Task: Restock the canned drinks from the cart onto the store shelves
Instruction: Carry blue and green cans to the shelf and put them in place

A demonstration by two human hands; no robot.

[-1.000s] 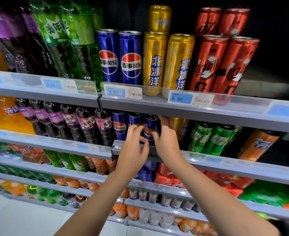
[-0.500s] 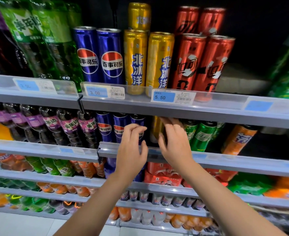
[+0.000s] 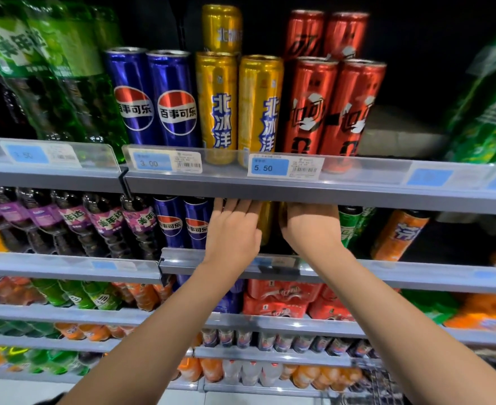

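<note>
A store aisle fills the frame: tiered grey metal shelves (image 3: 314, 192) with clear price-tag strips, packed with drinks. At centre frame both hands reach into the second tier. The fingers (image 3: 235, 206) of the left hand (image 3: 231, 235) run up straight and disappear behind the shelf edge above; the palm lies against or just beside a slim gold can (image 3: 265, 222) standing in the gap, though I cannot tell whether it grips it. The right hand (image 3: 309, 229) sits just to the right of that can, its fingers hidden under the same edge, so their spread cannot be told either. No can is plainly wrapped by either hand.

Left of the hands stand two tall blue cola cans (image 3: 184, 225); to the right, green cans (image 3: 350, 226) and an orange can (image 3: 399, 235). On the tier above, upper centre, are blue, gold (image 3: 239, 108) and red cans (image 3: 333, 108) in rows.

The step in hand looks like seating or straightening the gold can in its row on the second shelf, not fetching a new one. The next move would call for nudging it upright and flush with its neighbours, then drawing both hands clear without tipping the blue or green cans alongside. The cart itself is not clearly in view.
</note>
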